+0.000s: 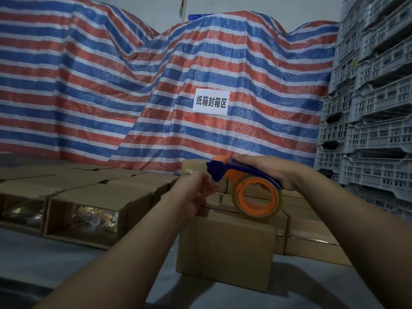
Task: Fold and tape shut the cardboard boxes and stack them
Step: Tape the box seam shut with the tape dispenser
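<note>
Striped tarp [111, 74], white sign [211, 102], seemingly grey stacked crates [374, 108].

Our colours: stripes, brown, orange and blue

We see a tarp [156, 85] striped red, blue and white, a white sign [211, 102] with black characters, brown boxes [225, 246], pale grey crates [367, 108], and our dispenser [236, 172] in blue and orange with clear, yellowish tape [256, 197].

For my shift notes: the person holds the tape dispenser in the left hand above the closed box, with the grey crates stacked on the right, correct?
Not quite: the head view shows the tape dispenser in the right hand. The left hand is at its blade. The rest stands.
</note>
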Motion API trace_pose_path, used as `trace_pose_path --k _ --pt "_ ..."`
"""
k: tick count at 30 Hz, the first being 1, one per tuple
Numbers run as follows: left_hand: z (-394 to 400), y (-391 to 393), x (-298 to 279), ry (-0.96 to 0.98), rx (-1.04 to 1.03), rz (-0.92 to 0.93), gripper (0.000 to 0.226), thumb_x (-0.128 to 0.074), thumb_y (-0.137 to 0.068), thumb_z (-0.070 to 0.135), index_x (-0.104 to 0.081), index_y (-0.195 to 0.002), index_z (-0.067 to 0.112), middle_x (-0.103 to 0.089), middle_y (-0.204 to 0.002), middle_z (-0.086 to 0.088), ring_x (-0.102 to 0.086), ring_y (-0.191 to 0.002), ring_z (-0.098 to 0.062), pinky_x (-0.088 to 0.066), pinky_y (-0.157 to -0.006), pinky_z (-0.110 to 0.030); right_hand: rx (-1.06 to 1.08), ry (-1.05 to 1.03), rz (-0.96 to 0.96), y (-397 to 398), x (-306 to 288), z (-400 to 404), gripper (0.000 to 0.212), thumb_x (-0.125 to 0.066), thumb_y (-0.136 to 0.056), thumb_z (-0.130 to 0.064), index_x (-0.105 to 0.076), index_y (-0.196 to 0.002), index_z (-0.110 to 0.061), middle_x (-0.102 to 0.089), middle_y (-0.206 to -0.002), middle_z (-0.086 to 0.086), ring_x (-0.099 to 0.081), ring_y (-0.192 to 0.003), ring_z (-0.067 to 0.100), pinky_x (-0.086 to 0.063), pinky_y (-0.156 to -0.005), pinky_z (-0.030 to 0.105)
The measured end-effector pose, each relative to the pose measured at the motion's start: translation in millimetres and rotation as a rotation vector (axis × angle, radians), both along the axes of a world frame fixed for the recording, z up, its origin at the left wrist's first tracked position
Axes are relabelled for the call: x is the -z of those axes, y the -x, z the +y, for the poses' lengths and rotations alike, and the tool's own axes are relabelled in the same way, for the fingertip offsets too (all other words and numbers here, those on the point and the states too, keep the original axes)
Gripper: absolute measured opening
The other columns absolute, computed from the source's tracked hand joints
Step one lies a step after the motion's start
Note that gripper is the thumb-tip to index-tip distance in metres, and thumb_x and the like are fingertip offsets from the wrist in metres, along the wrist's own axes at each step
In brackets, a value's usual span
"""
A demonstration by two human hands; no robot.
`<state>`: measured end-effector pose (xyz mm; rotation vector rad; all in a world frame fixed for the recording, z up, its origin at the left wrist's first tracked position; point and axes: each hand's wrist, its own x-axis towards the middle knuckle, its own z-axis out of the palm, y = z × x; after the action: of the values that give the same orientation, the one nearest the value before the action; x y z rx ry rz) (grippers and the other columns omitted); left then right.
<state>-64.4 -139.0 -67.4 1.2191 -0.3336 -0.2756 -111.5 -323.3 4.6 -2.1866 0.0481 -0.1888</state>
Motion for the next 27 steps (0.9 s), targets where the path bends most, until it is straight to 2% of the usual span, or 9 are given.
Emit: trace_pose_path --k 2,4,6,8,10,14,19,24,27 --pt "-0.6 1.0 0.8 0.010 -0.026 0.006 0.020 -0.045 -0.094 0.004 -0.056 -0.080 0.011 -0.063 -0.059 0.001 -0.067 -0.077 -0.013 -0.041 -0.090 -0.036 0.021 0.036 0.018 -2.5 -2.0 -0.3 0.058 -0.056 -0.092 -0.062 -0.065 -0.114 -0.010 -0.076 -0.103 0.014 -0.069 -0.078 0.019 -0.054 -0.078 0.029" --pt "-1.1 -0.7 2.3 0.023 -0.039 0.019 0.020 -0.046 -0.094 0.004 -0.056 -0.079 0.011 -0.062 -0.058 0.001 -0.066 -0.077 -0.014 -0.040 -0.096 -0.039 0.033 0.072 0.036 -4.7 -4.9 0.2 0.059 -0.056 -0.090 -0.063 -0.064 -0.115 -0.011 -0.077 -0.100 0.012 -0.069 -0.077 0.018 -0.054 -0.079 0.029" --pt "-0.9 -3.8 3.7 0.024 -0.042 0.013 0.024 -0.046 -0.095 0.007 -0.054 -0.074 0.012 -0.060 -0.057 0.001 -0.062 -0.073 -0.014 -0.042 -0.087 -0.037 0.037 0.103 0.059 -4.6 -8.0 0.4 0.056 -0.056 -0.091 -0.062 -0.063 -0.114 -0.011 -0.077 -0.093 0.009 -0.071 -0.072 0.015 -0.055 -0.073 0.026" --pt "-0.7 -7.5 5.0 0.034 -0.026 0.007 0.030 -0.043 -0.096 0.009 -0.047 -0.066 0.014 -0.053 -0.054 0.001 -0.053 -0.056 -0.011 -0.039 -0.073 -0.033 0.042 0.090 0.087 -2.7 -10.4 -1.8 0.053 -0.057 -0.092 -0.059 -0.061 -0.113 -0.011 -0.077 -0.089 0.007 -0.071 -0.068 0.014 -0.056 -0.067 0.023" --pt "-1.4 -11.1 6.8 0.075 -0.041 0.030 0.030 -0.041 -0.096 0.008 -0.043 -0.067 0.015 -0.047 -0.054 0.001 -0.048 -0.048 -0.010 -0.038 -0.073 -0.034 0.040 0.064 0.118 0.3 -11.8 -5.5 0.049 -0.056 -0.094 -0.056 -0.061 -0.112 -0.010 -0.076 -0.082 0.006 -0.070 -0.062 0.012 -0.056 -0.058 0.021" --pt "-2.9 -14.0 7.2 0.208 -0.096 0.123 0.021 -0.041 -0.095 0.001 -0.051 -0.078 0.011 -0.044 -0.057 0.000 -0.050 -0.060 -0.015 -0.047 -0.085 -0.044 0.039 0.053 0.162 4.2 -13.4 -11.5 0.050 -0.055 -0.095 -0.054 -0.059 -0.115 -0.008 -0.074 -0.079 0.006 -0.068 -0.058 0.012 -0.054 -0.053 0.021" --pt "-0.3 -19.1 9.2 0.371 -0.102 0.251 0.015 -0.049 -0.090 -0.005 -0.050 -0.080 0.006 -0.045 -0.071 -0.005 -0.049 -0.071 -0.018 -0.044 -0.098 -0.060 0.020 0.080 0.215 8.3 -16.7 -17.3 0.058 -0.063 -0.083 -0.059 -0.060 -0.113 -0.011 -0.073 -0.078 0.006 -0.067 -0.058 0.012 -0.055 -0.056 0.021" --pt "-5.1 -23.0 10.4 0.313 -0.138 0.183 0.011 -0.049 -0.096 0.004 -0.054 -0.104 0.006 -0.047 -0.073 -0.003 -0.051 -0.068 -0.014 -0.055 -0.083 -0.046 0.007 0.042 0.159 9.2 -10.7 -18.9 0.036 -0.055 -0.097 -0.050 -0.060 -0.108 -0.016 -0.072 -0.070 0.004 -0.065 -0.051 0.010 -0.051 -0.048 0.019" --pt "-3.3 -23.7 4.0 0.128 -0.254 0.083 0.010 -0.051 -0.097 0.016 -0.055 -0.103 0.009 -0.053 -0.081 -0.004 -0.055 -0.074 -0.017 -0.057 -0.074 -0.036 -0.026 0.020 0.153 12.4 -9.9 -21.0 0.029 -0.049 -0.101 -0.046 -0.059 -0.109 -0.020 -0.069 -0.064 0.002 -0.062 -0.047 0.008 -0.048 -0.043 0.017"
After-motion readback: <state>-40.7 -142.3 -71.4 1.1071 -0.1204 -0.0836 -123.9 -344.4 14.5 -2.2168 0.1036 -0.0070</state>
